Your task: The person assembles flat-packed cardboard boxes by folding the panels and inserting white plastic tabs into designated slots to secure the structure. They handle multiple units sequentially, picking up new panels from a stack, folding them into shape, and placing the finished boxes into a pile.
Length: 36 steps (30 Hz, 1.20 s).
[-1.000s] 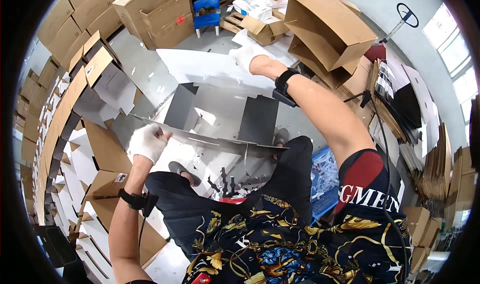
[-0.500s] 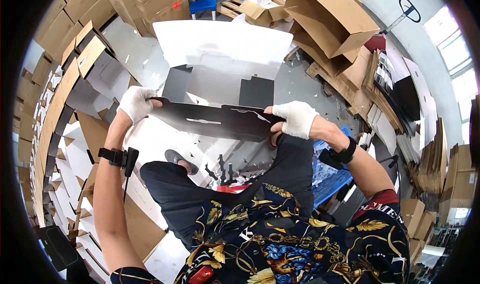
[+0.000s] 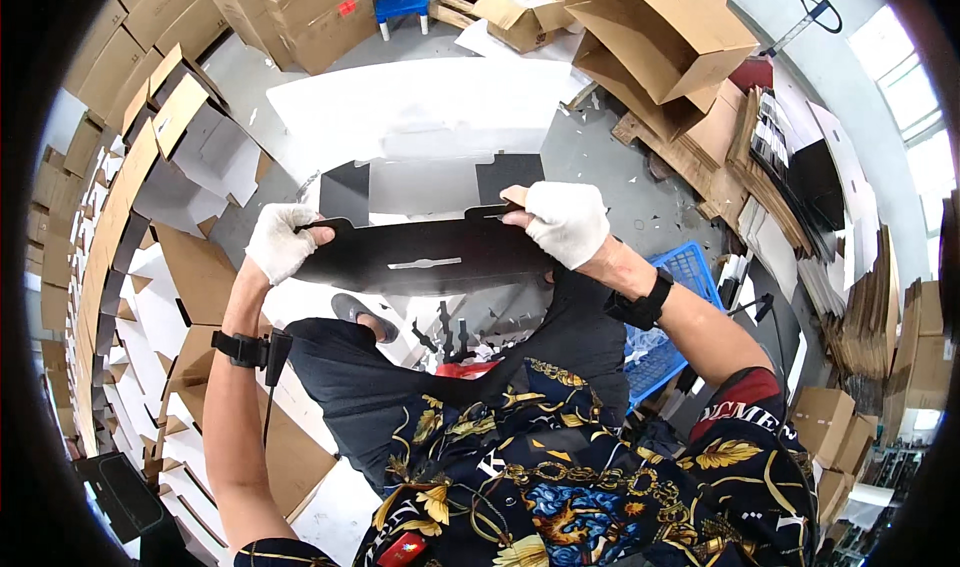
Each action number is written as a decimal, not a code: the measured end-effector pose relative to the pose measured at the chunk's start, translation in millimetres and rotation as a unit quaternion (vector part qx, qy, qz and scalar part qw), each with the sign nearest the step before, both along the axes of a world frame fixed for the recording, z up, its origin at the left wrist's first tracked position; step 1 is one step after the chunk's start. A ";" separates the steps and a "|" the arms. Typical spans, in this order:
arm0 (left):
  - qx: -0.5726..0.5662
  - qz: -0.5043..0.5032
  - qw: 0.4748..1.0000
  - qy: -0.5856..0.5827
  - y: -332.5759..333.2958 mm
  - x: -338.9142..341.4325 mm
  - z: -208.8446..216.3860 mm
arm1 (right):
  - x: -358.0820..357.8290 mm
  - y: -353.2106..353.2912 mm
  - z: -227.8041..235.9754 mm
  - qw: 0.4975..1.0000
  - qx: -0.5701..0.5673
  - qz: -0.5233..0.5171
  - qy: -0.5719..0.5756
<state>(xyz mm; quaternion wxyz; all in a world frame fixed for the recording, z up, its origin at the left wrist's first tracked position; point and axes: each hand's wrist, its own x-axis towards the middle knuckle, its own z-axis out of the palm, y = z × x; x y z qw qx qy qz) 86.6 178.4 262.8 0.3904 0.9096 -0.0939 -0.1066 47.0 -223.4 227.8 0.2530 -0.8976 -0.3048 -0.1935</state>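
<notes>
Between my hands is a cardboard box [image 3: 400,252], black outside and pale inside, with a slot in its near wall. Its broad white lid flap [image 3: 420,102] stretches away from me, and black side flaps stand at both inner corners. My left hand [image 3: 283,242], in a white glove with bare fingertips, pinches the near wall's top edge at the left corner. Gloved the same way, my right hand [image 3: 567,222] grips that edge toward its right end, thumb and fingers closed on a raised tab.
Several white-lined cardboard pieces [image 3: 140,337] stand in rows along the left. A blue plastic crate [image 3: 665,342] sits beside my right leg. Large brown cartons [image 3: 665,42] and stacked flat cardboard [image 3: 860,307] fill the right side. Black scraps [image 3: 450,332] litter the floor between my feet.
My right hand has shifted left along the box edge, and my left hand has dropped slightly. The near wall has tilted, and the lid flap has moved left and now looks flatter.
</notes>
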 end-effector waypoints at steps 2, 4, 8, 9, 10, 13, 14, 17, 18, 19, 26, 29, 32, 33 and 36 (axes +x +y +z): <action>0.018 -0.011 1.000 0.007 3.7 -3.2 0.1 | 9.2 -11.0 -4.1 0.944 0.253 -0.052 0.204; -0.011 -0.007 1.000 0.011 5.3 -13.1 -0.1 | 23.5 -33.2 9.0 0.832 0.445 -0.099 0.316; -0.012 -0.070 0.997 0.003 11.6 -27.9 6.8 | 43.5 -83.0 25.5 0.972 -0.168 -0.162 0.010; -0.020 -0.113 0.993 -0.022 12.1 -28.7 6.4 | 53.6 -95.0 24.5 0.950 -0.233 -0.195 0.072; -0.012 -0.110 0.994 -0.001 14.5 -30.3 7.2 | 59.9 -97.9 31.9 0.919 -0.295 -0.226 0.136; 0.020 -0.128 0.991 0.017 19.0 -30.4 11.0 | 70.9 -104.3 36.9 0.928 -0.237 -0.271 0.091; 0.037 -0.147 0.988 -0.005 20.3 -29.4 9.3 | 79.8 -95.5 46.4 0.939 -0.190 -0.270 0.096; 0.121 -0.186 0.971 -0.090 16.2 -32.9 3.1 | 115.8 -75.6 53.9 0.976 -0.070 -0.194 -0.070; 0.153 -0.195 0.961 -0.122 14.9 -35.9 -0.5 | 127.9 -70.4 53.7 0.978 -0.081 -0.178 -0.076; 0.100 -0.187 0.973 -0.095 16.1 -36.9 -5.7 | 138.0 -63.1 51.8 0.977 -0.092 -0.171 -0.084; 0.016 -0.134 0.990 0.051 47.0 -52.5 3.9 | 187.0 -2.1 43.9 0.977 -0.164 -0.131 0.041; 0.025 -0.217 0.961 0.167 31.9 -26.1 18.1 | 190.6 -6.2 45.2 0.965 -0.187 -0.147 0.114; -0.014 -0.157 0.968 0.195 61.6 1.2 41.7 | 186.6 -21.9 26.6 0.994 0.024 -0.094 -0.053; -0.054 -0.061 0.980 0.183 75.2 10.5 42.8 | 175.1 -17.2 34.6 0.984 0.110 -0.121 -0.073; -0.066 0.090 0.984 0.141 128.4 46.3 11.2 | 166.6 -61.7 12.4 0.938 0.201 -0.282 0.034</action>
